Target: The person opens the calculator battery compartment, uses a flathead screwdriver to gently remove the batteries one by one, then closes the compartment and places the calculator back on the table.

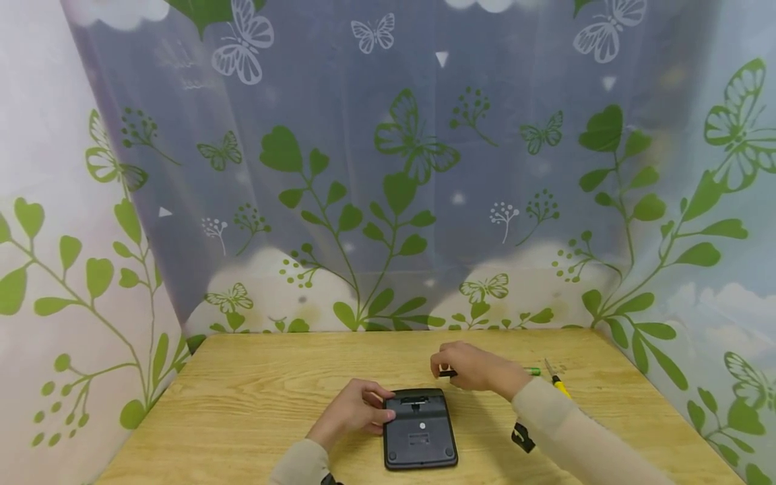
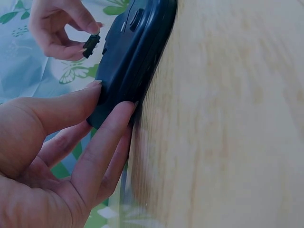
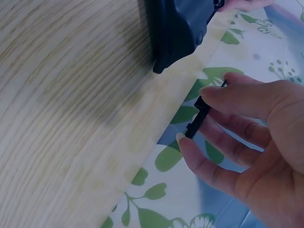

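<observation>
A black calculator lies face down on the wooden table, with a recessed battery compartment uncovered near its far end. My left hand grips its left edge, thumb on the upturned back and fingers along the side; the left wrist view shows this grip on the calculator up close. Beyond its far right corner, my right hand pinches a small black battery cover between thumb and fingertips. That cover is held apart from the calculator, above the table.
To the right lies a screwdriver with a yellow and black handle. A green-ended thin object shows partly behind the right forearm. Near the right sleeve is a black piece. A printed curtain hangs behind the table.
</observation>
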### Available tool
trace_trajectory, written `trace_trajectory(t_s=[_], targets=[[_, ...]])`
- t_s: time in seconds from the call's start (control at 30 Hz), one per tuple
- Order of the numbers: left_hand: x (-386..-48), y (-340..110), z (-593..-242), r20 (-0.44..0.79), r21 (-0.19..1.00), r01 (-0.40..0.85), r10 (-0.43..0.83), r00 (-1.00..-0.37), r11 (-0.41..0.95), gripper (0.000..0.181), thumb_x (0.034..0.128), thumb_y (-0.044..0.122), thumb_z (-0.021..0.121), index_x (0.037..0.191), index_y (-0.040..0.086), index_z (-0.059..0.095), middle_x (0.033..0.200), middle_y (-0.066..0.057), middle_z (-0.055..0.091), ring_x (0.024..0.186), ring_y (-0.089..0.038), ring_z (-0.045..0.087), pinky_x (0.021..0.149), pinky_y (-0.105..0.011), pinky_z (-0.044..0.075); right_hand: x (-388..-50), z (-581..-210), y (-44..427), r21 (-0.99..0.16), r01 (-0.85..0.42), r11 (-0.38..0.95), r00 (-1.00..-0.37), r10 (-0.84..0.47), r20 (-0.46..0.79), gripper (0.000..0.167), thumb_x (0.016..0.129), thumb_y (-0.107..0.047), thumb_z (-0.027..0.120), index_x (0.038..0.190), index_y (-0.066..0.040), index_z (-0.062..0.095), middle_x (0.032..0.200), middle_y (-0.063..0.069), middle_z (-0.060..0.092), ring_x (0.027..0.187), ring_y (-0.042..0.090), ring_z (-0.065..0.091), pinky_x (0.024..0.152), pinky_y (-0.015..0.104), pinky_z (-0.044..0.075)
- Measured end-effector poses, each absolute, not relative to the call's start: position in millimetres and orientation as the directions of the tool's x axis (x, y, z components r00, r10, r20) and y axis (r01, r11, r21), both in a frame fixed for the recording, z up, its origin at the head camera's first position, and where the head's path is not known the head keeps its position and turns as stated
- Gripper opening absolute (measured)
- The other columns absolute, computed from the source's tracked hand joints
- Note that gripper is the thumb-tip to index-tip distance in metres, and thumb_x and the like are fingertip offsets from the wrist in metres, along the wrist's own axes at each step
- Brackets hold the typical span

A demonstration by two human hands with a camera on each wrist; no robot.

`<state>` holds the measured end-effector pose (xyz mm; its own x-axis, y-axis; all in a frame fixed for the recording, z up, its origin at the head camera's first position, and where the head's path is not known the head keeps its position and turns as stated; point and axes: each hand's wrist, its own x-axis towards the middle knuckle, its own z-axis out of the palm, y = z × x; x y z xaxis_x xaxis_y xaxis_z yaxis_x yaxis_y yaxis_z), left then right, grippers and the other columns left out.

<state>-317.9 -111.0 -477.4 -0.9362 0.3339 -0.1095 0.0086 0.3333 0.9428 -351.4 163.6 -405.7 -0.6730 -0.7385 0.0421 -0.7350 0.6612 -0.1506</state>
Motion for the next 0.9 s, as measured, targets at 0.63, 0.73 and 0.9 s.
trace_trajectory(t_s=[0.63, 0.73, 0.9], targets=[[-318, -110, -476, -0.127, 0.937, -0.006, 0.327, -0.937, 0.348, 0.034, 0.0861, -0.002, 0.081, 0.119, 0.003, 0.074, 0.097, -0.014, 0.065, 0.072, -0.018, 0.070, 0.065, -0.037, 0.068, -344, -401, 145, -0.157, -0.772, 0.616, -0.629, -0.775, 0.052, 0.023, 0.090, 0.006, 0.074, 0.103, -0.013, 0.070, 0.102, 0.002, 0.066, 0.092, 0.014, 0.063, 0.078, 0.027, 0.058], [-319, -110, -476, -0.127, 0.936, -0.005, 0.324, -0.938, 0.351, 0.034, 0.0861, -0.001, 0.081, 0.119, 0.003, 0.074, 0.097, -0.014, 0.065, 0.072, -0.018, 0.070, 0.065, -0.038, 0.068, -343, -401, 142, -0.160, -0.772, 0.615, -0.629, -0.776, 0.050, 0.024, 0.090, 0.006, 0.073, 0.103, -0.013, 0.070, 0.102, 0.002, 0.066, 0.094, 0.015, 0.064, 0.079, 0.028, 0.058], [-318, -110, -476, -0.132, 0.934, -0.009, 0.319, -0.939, 0.358, 0.034, 0.0860, -0.001, 0.081, 0.119, 0.003, 0.074, 0.097, -0.014, 0.065, 0.073, -0.018, 0.070, 0.065, -0.037, 0.068, -341, -401, 137, -0.155, -0.773, 0.616, -0.629, -0.775, 0.060, 0.024, 0.089, 0.006, 0.073, 0.103, -0.013, 0.070, 0.102, 0.002, 0.065, 0.097, 0.019, 0.065, 0.083, 0.030, 0.059]])
